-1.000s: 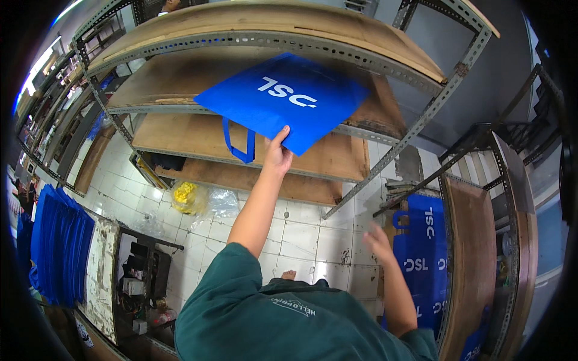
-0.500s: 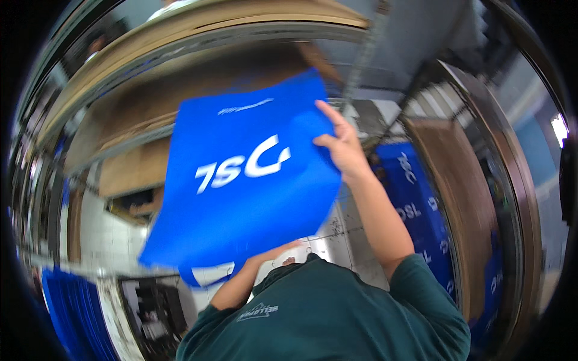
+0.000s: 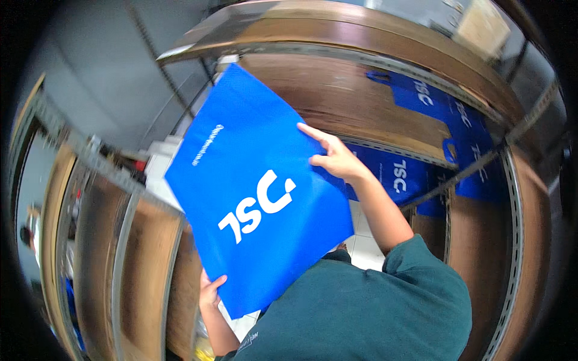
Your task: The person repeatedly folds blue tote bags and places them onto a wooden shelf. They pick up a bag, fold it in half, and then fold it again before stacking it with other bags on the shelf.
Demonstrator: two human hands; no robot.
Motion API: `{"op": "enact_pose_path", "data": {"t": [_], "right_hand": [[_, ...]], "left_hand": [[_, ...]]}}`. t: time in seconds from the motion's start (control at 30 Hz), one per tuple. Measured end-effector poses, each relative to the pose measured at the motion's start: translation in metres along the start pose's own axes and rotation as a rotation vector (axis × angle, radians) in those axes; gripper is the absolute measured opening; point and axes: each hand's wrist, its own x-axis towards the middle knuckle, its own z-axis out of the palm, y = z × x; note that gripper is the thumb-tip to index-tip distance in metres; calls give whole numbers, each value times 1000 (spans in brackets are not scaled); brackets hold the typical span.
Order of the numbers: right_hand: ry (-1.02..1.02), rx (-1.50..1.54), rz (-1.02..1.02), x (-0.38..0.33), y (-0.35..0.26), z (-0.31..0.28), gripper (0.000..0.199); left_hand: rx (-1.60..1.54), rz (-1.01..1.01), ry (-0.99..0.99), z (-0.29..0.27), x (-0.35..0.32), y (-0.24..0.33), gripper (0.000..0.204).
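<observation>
A flat blue fabric bag [image 3: 259,192] with white lettering is held up in front of me, tilted, one corner pointing up toward the shelves. My right hand [image 3: 334,157] grips its right edge, fingers spread over the cloth. My left hand [image 3: 211,290] holds the bag's lower left edge from underneath, and only its fingers show. My dark green shirt [image 3: 367,313] fills the lower part of the view.
Wooden shelves on a grey metal rack [image 3: 481,174] curve around me. More blue bags lie on the upper right shelf [image 3: 427,102] and on the shelf below it [image 3: 400,177]. Another wooden rack [image 3: 144,259] stands on the left. White tiled floor [image 3: 364,240] shows beside my right arm.
The bag has come off a shelf where one hand was reaching up to it. My view has swung round, and both hands now hold the bag close in front of me.
</observation>
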Motion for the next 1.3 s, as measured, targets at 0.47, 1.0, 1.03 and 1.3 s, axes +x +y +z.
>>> {"op": "enact_pose_path", "data": {"t": [0.47,1.0,1.03,1.3], "right_hand": [[956,-480,76,-188,-31,37,77],[1473,-1004,622,-117,66,-9,84],[1468,-1029,668,-112,71,-24,84],[1419,-981,879,-76,102,-86,84]], "left_hand": [[645,161,-917,116,222,189,67],[1076,751,-1251,489,483,25,51],[1148,829,-1236,503,497,12,51],[1477,1194,-1282,607,592,-64,47]]}}
